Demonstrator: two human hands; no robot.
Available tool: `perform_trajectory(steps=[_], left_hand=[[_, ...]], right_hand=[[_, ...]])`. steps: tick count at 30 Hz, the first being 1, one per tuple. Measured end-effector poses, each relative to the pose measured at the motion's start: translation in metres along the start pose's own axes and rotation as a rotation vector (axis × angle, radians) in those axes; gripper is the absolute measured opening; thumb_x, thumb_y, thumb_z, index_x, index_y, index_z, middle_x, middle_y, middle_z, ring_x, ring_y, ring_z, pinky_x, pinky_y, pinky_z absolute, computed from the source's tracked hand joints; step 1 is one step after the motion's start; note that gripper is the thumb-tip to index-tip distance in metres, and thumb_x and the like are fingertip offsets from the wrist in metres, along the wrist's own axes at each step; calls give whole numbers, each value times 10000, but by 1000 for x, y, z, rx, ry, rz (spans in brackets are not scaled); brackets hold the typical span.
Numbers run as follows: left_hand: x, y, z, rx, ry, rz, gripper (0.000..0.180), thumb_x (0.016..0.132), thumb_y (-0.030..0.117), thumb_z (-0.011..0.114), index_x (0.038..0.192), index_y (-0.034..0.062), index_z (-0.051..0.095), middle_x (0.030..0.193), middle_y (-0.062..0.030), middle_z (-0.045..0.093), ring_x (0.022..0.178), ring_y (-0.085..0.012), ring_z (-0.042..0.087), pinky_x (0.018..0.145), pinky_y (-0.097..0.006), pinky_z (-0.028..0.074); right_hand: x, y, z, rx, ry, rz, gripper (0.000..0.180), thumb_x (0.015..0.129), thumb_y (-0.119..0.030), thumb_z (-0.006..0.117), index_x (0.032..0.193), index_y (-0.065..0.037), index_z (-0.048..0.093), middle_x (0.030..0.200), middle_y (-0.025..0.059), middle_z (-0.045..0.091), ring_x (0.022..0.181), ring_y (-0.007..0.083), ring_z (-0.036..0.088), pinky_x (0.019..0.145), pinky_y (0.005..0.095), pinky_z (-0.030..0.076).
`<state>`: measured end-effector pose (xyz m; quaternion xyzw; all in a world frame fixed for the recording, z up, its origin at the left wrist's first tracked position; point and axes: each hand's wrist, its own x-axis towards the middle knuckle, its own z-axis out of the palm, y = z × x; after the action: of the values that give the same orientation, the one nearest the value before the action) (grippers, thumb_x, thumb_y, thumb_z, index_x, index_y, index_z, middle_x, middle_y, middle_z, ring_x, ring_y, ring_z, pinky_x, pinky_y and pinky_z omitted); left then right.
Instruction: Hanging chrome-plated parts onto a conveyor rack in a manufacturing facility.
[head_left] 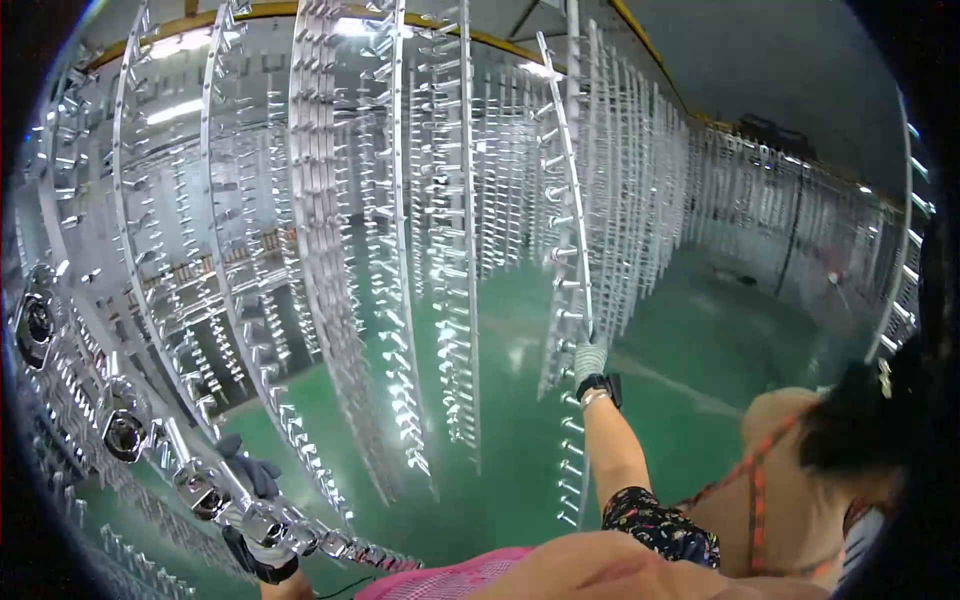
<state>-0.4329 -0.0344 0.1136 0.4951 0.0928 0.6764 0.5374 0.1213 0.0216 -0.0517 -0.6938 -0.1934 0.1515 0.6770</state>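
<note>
My right hand point(590, 361), in a pale striped glove with a dark watch at the wrist, reaches forward. It is closed round a tall metal rack pole point(572, 190) with short pegs along its side. At lower left my left hand point(252, 475), in a glove with dark grey fingers, is wrapped round another rack pole point(228, 487). Large shiny chrome fittings point(125, 425) with round openings sit along that pole and hide part of the hand.
Many upright racks point(315, 180) with small shiny parts hang ahead and to the left, more point(640, 170) stretching back on the right. A co-worker point(790, 480) with orange checked straps is close at my right. Green floor point(690, 320) lies below; yellow beams point(645, 40) run overhead.
</note>
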Motion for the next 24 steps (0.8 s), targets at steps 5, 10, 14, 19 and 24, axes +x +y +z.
perform_trajectory(steps=[5,10,14,19,24], left_hand=[[-9,-50,47,142,298,117,665,841,325,584,1253,-120,313,586,-45,488,528,-166,519,621,-350,492],[-32,-70,76,118,80,144,645,856,331,548,1251,-125,321,597,-74,515,575,-210,568,656,-377,503],[-32,-80,122,98,-120,5,621,855,304,545,1243,-133,336,651,-85,540,585,-211,564,681,-387,497],[-33,-123,205,97,74,28,580,832,277,588,1205,-117,383,683,-20,525,602,-163,535,655,-355,456],[-42,-161,236,150,327,-128,508,775,238,664,1156,-34,466,661,16,490,588,-96,508,628,-314,477]], right_hand=[[172,-9,25,-65,193,-312,427,861,-345,538,1149,-30,523,842,180,631,707,306,607,605,403,455],[232,-109,64,-17,35,-371,486,854,-304,545,1242,-23,463,1082,265,564,942,380,565,798,410,432],[244,-78,71,-161,66,-339,491,857,-276,519,1233,31,450,1158,248,543,1063,369,530,877,374,413],[265,-47,72,15,22,-447,493,867,-250,513,1272,12,416,1229,239,490,1061,363,515,821,385,433],[268,-40,71,12,-230,-260,447,857,-286,522,1183,18,490,1096,259,565,1012,397,534,841,413,410]])
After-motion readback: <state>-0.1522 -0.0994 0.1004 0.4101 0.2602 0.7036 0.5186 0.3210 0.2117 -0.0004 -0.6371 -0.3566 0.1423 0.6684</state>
